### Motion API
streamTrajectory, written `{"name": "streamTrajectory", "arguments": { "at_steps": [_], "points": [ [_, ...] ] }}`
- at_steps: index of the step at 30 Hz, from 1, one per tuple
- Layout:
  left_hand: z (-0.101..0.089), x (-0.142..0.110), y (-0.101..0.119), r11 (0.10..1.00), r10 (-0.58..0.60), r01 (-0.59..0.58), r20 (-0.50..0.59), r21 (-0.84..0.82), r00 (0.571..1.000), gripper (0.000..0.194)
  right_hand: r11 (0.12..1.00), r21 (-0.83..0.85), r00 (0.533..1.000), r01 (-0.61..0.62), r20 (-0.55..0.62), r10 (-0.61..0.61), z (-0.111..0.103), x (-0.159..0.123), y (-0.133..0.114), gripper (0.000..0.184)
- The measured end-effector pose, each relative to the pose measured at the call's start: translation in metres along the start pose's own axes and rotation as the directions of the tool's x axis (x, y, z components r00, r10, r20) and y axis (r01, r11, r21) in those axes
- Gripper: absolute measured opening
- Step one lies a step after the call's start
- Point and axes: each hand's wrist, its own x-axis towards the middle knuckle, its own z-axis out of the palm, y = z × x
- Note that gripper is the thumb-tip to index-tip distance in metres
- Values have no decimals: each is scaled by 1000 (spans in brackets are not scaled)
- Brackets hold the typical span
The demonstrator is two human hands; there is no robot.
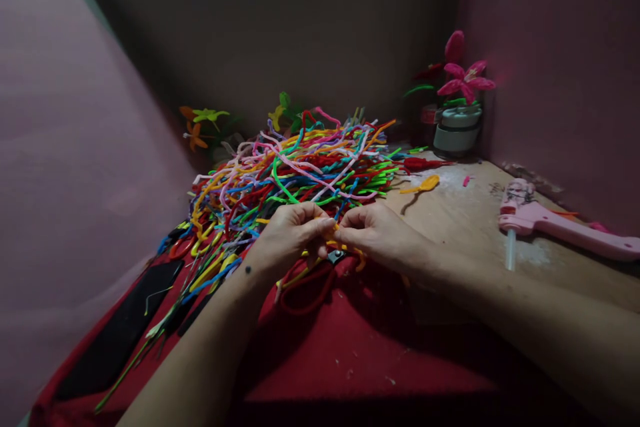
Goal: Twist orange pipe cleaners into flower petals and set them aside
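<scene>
Both hands meet in front of a heap of coloured pipe cleaners (300,167). My left hand (295,233) pinches an orange pipe cleaner (331,233) between thumb and fingers. From the other side, my right hand (367,230) is closed on the same orange piece with its fingertips. Most of that piece is hidden by the fingers; orange ends show just below the right hand. Under the hands lie scissors (336,255), partly covered, and a dark red pipe cleaner loop (307,300) on the red cloth (370,360).
A pink glue gun (550,223) lies on the board (465,213) at right, near a yellow-orange petal-like piece (427,184). Behind stands a pot (457,130) with a pink flower (467,80). A black flat object (120,330) and green stems (135,360) lie at left.
</scene>
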Motion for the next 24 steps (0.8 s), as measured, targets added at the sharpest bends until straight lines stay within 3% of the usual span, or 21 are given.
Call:
{"name": "streamTrajectory", "arguments": {
  "at_steps": [5, 10, 18, 24],
  "points": [
    [7, -4, 4, 996, -9, 14, -51, 92, 999, 17, 985, 172, 999, 7, 32, -13, 2, -2, -2, 15],
    [4, -3, 0, 1000, 16, -14, -68, 20, 998, 19, 955, 297, 1000, 0, -4, 1, 3, -4, -7, 19],
    [-9, 3, -6, 973, 73, -33, 166, -230, 983, 16, 957, 290, 1000, 9, -30, 0, 2, -3, -9, 18],
    [-6, 3, -7, 959, 83, -35, 161, -281, 984, 14, 940, 342, 1000, 10, 1, -11, 0, -1, -5, 16]
  ]
}}
